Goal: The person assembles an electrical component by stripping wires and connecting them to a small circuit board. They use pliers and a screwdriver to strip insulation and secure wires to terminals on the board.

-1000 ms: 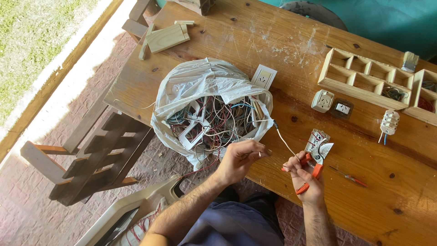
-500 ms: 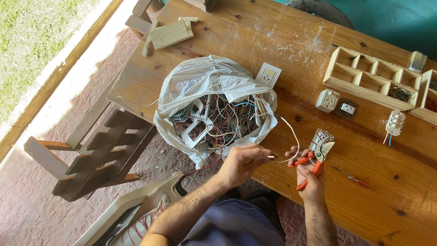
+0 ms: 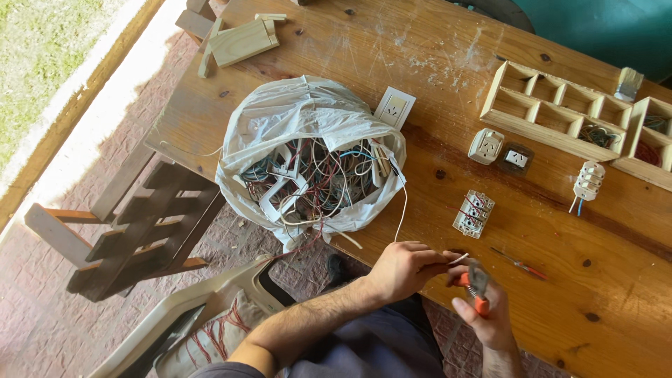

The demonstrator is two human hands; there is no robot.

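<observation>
Nearest the camera, at 6 o'clock: the left hand [image 3: 402, 269], fingers curled together, pinches the end of a thin white wire [image 3: 403, 210] between thumb and fingertips. Just beside it at 5 o'clock, the right hand [image 3: 486, 318] is wrapped around orange-handled pliers [image 3: 477, 287]; the tool's head meets the wire end right at the left hand's fingertips. Whether the pliers' tips are biting the wire cannot be told.

From the pinch, the wire arcs up toward 12 o'clock and runs into a white plastic bag [image 3: 308, 119] at frame centre. The bag lies open on the wooden table [image 3: 434, 63], packed with tangled coloured wires and white switch frames; its lower edge hangs over the table's near edge.

At 3 o'clock from the hands, near them, a small red-handled screwdriver [image 3: 518, 264] lies flat on the table. Just above it, a white switch module [image 3: 474, 213] lies on the table.

Further out, at 2 o'clock: a white socket [image 3: 486, 145] and a dark socket [image 3: 516, 159] side by side, and a white terminal piece [image 3: 588, 182] with short leads. Beyond them a wooden compartment tray [image 3: 553, 105].

At 12 o'clock, touching the bag's far rim, a white wall plate [image 3: 394, 108]. Far at 11 o'clock, wooden offcuts [image 3: 241, 38].

At 9 o'clock, off the table, a wooden chair [image 3: 133, 224] stands on brick paving.
</observation>
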